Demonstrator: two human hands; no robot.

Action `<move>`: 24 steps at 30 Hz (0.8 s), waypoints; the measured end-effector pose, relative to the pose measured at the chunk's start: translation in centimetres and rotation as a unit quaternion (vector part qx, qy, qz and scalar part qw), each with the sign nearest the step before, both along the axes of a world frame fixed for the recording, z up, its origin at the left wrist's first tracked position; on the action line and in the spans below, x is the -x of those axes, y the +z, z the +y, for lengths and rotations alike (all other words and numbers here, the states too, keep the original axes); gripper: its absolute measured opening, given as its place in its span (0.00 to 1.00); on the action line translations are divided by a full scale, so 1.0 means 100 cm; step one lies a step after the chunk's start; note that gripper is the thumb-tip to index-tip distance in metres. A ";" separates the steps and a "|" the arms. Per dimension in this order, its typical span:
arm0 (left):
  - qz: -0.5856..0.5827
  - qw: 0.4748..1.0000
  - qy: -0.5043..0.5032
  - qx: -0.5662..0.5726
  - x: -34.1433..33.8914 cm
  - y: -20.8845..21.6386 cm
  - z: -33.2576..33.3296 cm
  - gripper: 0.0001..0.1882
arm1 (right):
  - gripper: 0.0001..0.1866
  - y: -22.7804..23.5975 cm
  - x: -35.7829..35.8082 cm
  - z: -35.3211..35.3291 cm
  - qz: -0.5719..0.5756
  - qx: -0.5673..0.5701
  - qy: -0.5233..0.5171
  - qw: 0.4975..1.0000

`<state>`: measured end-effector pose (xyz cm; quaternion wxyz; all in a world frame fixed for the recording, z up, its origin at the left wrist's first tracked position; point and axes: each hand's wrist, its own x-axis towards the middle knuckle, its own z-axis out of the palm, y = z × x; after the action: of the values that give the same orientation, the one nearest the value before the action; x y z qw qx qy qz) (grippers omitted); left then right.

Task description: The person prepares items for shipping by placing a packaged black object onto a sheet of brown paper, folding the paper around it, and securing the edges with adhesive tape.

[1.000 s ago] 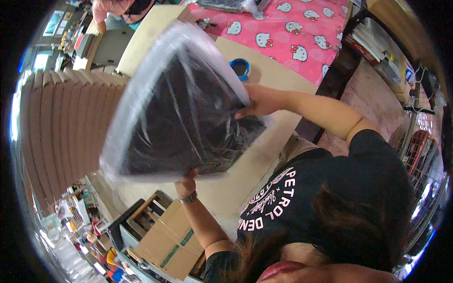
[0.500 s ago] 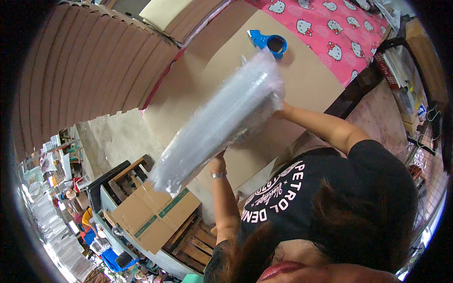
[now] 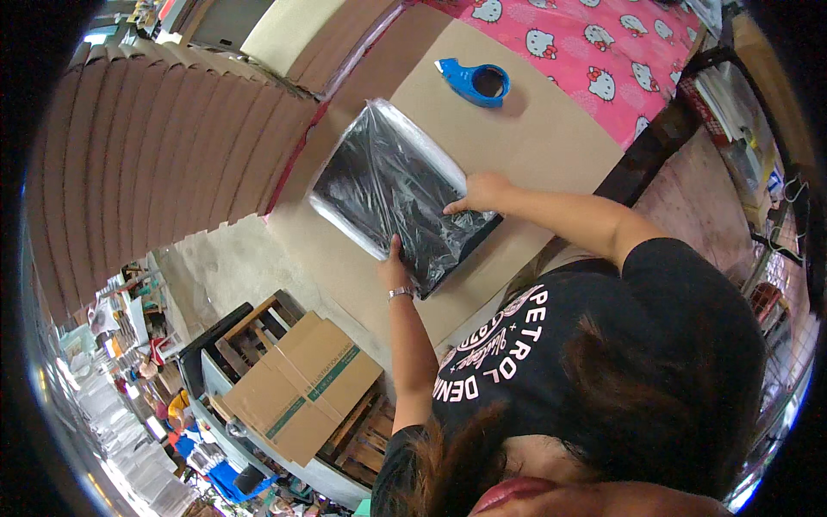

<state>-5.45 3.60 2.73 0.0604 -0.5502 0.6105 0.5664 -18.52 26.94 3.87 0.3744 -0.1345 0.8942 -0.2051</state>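
Observation:
A flat black rectangular pack wrapped in clear plastic (image 3: 388, 189) lies on the brown board of the worktable, its black face up and its long sides edged in whitish plastic. My left hand (image 3: 394, 269), with a metal band at the wrist, grips its near left edge, thumb on the wrapping. At the right edge, my right hand (image 3: 482, 195) is closed over the side with its thumb across the top. The fingers beneath the pack are hidden. Beyond it sits a blue tape dispenser (image 3: 475, 84), apart from both hands.
A row of upright brown cardboard sheets (image 3: 172, 146) borders the table's left. Pink patterned cloth (image 3: 594, 52) covers the far right. A flat cardboard box (image 3: 301, 388) rests on a wooden pallet (image 3: 366, 435) at lower left. Papers (image 3: 724, 112) are stacked at right.
The pack was raised and tilted, showing its whitish plastic side. Now it is down on the board with the black face up, both hands still holding its edges.

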 end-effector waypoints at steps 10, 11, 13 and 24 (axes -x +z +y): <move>0.009 0.998 -0.028 0.050 -0.011 -0.036 -0.015 0.39 | 0.28 -0.017 0.169 0.143 0.398 -0.139 0.008 0.907; 0.026 0.999 -0.021 0.039 -0.010 -0.033 -0.011 0.39 | 0.27 -0.017 0.171 0.172 0.373 -0.140 -0.043 0.916; -0.041 0.994 -0.061 0.086 0.000 -0.024 -0.004 0.37 | 0.26 -0.029 0.159 0.238 0.444 -0.134 -0.078 0.883; -0.016 0.991 -0.087 0.103 -0.004 -0.020 -0.010 0.43 | 0.14 -0.013 0.017 0.244 0.322 -0.094 -0.206 0.919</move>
<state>-5.09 2.61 0.71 0.0624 -0.5075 0.7099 0.4844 -20.26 51.29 2.61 0.0267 0.0295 0.9895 -0.1387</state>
